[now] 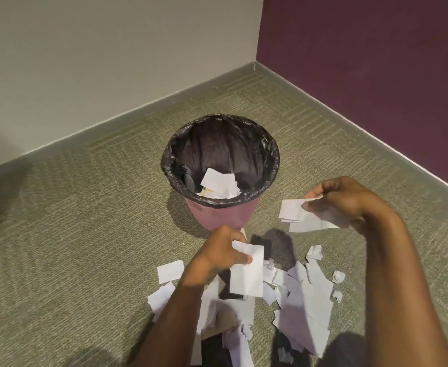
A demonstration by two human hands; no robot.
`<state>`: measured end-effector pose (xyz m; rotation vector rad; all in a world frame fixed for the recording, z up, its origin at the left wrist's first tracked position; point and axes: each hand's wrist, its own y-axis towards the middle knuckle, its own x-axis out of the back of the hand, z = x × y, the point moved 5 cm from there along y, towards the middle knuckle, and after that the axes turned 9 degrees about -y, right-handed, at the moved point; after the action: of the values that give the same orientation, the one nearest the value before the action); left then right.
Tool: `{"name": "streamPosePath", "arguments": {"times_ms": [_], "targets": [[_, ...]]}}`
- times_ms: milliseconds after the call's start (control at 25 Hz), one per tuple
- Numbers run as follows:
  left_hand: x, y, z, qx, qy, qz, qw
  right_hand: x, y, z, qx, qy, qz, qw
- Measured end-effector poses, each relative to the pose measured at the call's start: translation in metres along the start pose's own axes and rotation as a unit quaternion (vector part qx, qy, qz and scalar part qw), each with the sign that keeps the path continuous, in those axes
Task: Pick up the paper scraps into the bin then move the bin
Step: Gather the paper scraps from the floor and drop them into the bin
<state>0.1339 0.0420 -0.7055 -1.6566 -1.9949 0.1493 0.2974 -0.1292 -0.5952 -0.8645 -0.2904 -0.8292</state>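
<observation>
A pink bin (221,214) lined with a black bag stands upright on the carpet, with a few white paper scraps (219,185) inside. My left hand (217,254) is closed on a white scrap (246,276) just in front of the bin. My right hand (342,202) holds several white scraps (294,211) in the air to the right of the bin's rim. A pile of torn and crumpled paper scraps (305,300) lies on the carpet below both hands.
Green-grey carpet (85,234) covers the floor. A cream wall (98,62) runs behind the bin and a purple wall (376,62) to the right; they meet in a corner beyond the bin.
</observation>
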Motion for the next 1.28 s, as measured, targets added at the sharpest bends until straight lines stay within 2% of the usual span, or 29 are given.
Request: {"name": "streamPosePath", "arguments": {"times_ms": [80,160,200,320,440,560,680,800,840,920,1000,1080,1120,1200,1280], "targets": [[0.02,-0.022,-0.033,-0.015,-0.017,0.027,0.999,0.012,-0.012,0.023,0.036,0.022,0.0,0.999],[0.049,-0.044,-0.071,-0.045,-0.04,0.011,0.998,0.016,-0.014,0.047,0.071,0.066,-0.002,0.995],[0.068,-0.05,-0.086,-0.055,-0.062,-0.026,0.996,0.014,-0.012,0.06,0.089,0.082,-0.008,0.993],[0.124,-0.051,-0.114,-0.06,-0.105,-0.207,0.971,-0.001,0.001,0.093,0.107,0.099,-0.036,0.989],[0.157,-0.027,-0.124,-0.047,-0.02,-0.318,0.947,-0.025,0.016,0.113,0.088,0.083,-0.069,0.99],[0.162,0.004,-0.114,-0.02,0.011,-0.316,0.949,-0.043,0.026,0.122,0.073,0.081,-0.074,0.991],[0.162,0.022,-0.096,0.003,-0.042,-0.281,0.959,-0.053,0.031,0.124,0.071,0.13,-0.041,0.988],[0.163,0.013,-0.09,-0.026,-0.058,-0.295,0.953,-0.053,0.029,0.123,0.105,0.134,-0.038,0.985],[0.166,0.005,-0.086,-0.047,-0.058,-0.327,0.942,-0.05,0.028,0.119,0.117,0.15,-0.059,0.98],[0.17,-0.022,-0.068,-0.06,-0.101,-0.427,0.896,-0.039,0.024,0.102,0.123,0.206,-0.138,0.961],[0.169,-0.049,-0.031,-0.028,-0.171,-0.521,0.836,-0.03,0.021,0.073,0.094,0.268,-0.22,0.933],[0.16,-0.063,0.019,0.039,-0.186,-0.57,0.799,-0.029,0.024,0.037,0.048,0.283,-0.292,0.912],[0.152,-0.066,0.046,0.079,-0.163,-0.572,0.8,-0.034,0.028,0.017,0.016,0.272,-0.329,0.904],[0.13,-0.063,0.096,0.172,-0.075,-0.516,0.836,-0.056,0.041,-0.022,-0.047,0.219,-0.359,0.906],[0.103,-0.054,0.142,0.239,0.025,-0.411,0.88,-0.103,0.067,-0.053,-0.068,0.12,-0.284,0.949]]}}
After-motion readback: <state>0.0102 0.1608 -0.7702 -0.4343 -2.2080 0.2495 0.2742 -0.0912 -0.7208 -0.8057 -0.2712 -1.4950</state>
